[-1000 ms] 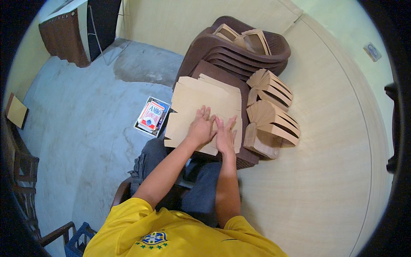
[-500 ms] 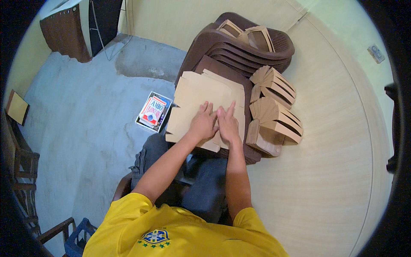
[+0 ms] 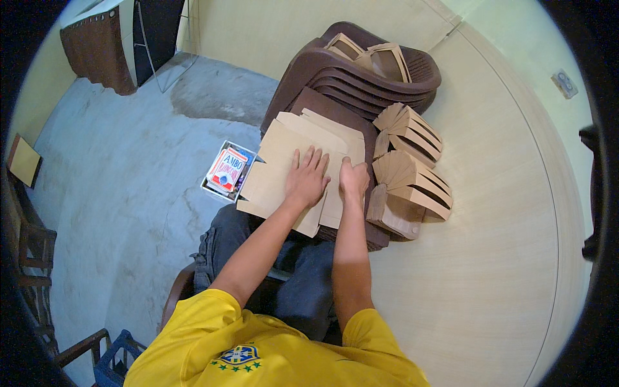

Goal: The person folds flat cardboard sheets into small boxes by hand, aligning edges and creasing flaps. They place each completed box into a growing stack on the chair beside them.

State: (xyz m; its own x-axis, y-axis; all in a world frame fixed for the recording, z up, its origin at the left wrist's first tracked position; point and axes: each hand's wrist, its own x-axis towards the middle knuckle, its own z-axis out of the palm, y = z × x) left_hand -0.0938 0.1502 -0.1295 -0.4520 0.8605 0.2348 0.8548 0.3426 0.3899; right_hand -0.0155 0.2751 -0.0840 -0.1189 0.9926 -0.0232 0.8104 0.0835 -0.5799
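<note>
A flat brown cardboard sheet (image 3: 267,164) with notched edges lies on the seat of a brown plastic chair stack (image 3: 348,106) in front of me. My left hand (image 3: 308,180) rests flat on the middle of the sheet, its fingers spread. At the sheet's right side, my right hand (image 3: 354,178) is closed, fingers curled at the edge of a narrow flap; the fingertips are partly hidden. A crease line runs between the two hands.
Right of the seat stand two folded cardboard pieces (image 3: 412,184) with fanned tabs and slots. Another cardboard piece (image 3: 390,59) hangs on the chair back. A white box (image 3: 207,188) holding a red-and-white pack is at left. The pale wall (image 3: 477,258) is close on the right.
My right hand has moved right from beside my left hand to the sheet's right side, and its fingers have curled. My left hand has spread flat; the sheet has shifted slightly left.
</note>
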